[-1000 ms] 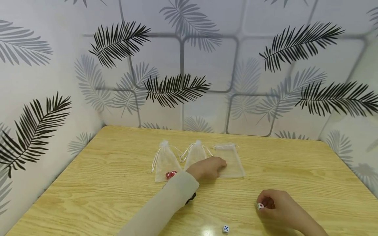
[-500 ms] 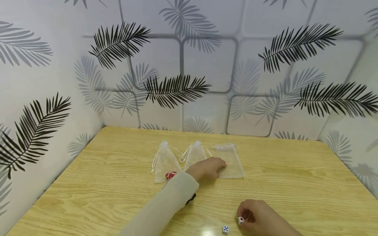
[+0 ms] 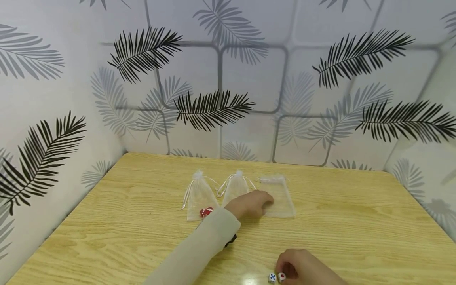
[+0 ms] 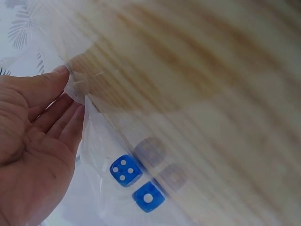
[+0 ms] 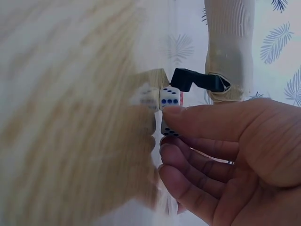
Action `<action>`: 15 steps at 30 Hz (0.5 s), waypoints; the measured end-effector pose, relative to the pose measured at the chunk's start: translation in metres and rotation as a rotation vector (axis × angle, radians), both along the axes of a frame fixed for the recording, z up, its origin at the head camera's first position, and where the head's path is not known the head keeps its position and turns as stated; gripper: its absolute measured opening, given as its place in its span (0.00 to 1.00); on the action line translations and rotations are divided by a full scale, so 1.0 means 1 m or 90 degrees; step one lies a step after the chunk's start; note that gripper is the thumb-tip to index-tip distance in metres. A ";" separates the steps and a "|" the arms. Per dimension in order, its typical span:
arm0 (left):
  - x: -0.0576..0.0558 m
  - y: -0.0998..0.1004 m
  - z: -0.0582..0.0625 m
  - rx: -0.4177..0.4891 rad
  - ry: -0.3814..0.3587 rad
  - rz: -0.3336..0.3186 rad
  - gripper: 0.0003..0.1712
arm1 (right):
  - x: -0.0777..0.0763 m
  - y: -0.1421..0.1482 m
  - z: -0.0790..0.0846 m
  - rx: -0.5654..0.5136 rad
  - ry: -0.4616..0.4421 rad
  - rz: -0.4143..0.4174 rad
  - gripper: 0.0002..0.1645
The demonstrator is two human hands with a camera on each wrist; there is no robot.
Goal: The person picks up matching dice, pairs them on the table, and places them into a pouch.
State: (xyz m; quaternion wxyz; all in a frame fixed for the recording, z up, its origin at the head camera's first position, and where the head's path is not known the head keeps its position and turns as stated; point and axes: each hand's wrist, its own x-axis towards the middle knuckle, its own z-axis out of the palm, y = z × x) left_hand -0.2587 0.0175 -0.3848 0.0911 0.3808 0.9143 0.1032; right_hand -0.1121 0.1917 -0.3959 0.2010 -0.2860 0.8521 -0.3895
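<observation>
My right hand [image 3: 303, 266] pinches a white die [image 3: 282, 276] with a red pip, right beside another white die [image 3: 272, 278] with blue pips. In the right wrist view the thumb covers part of the two dice. My left hand [image 3: 249, 204] reaches across the middle organza drawstring bag [image 3: 236, 186] and pinches the near-left side of the right organza bag [image 3: 279, 198], which lies flat. Close to that hand in the left wrist view are two blue dice [image 4: 125, 170], seemingly within sheer fabric; the left forearm hides them from the head view.
The left organza bag [image 3: 199, 194], its neck gathered, contains red dice [image 3: 206, 212]. A black strap [image 5: 197, 81] sits at the left sleeve's cuff. The wooden table [image 3: 107, 221] meets patterned walls at the back and sides.
My right hand has moved left and toward the near edge with the white die, bringing it next to the other white die. The left hand stays at the right bag.
</observation>
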 end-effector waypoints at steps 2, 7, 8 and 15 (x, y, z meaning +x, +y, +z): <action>0.001 0.000 0.000 0.006 -0.005 0.009 0.21 | 0.000 -0.001 0.000 -0.001 -0.014 -0.001 0.04; 0.000 -0.001 0.000 0.023 -0.007 0.021 0.20 | -0.001 -0.003 -0.001 0.004 -0.029 -0.001 0.05; 0.000 -0.001 0.000 0.028 -0.007 0.024 0.20 | -0.001 -0.003 -0.002 0.005 -0.026 0.000 0.05; -0.001 0.002 -0.001 0.070 0.018 0.017 0.17 | 0.000 -0.001 -0.001 -0.006 -0.046 -0.011 0.06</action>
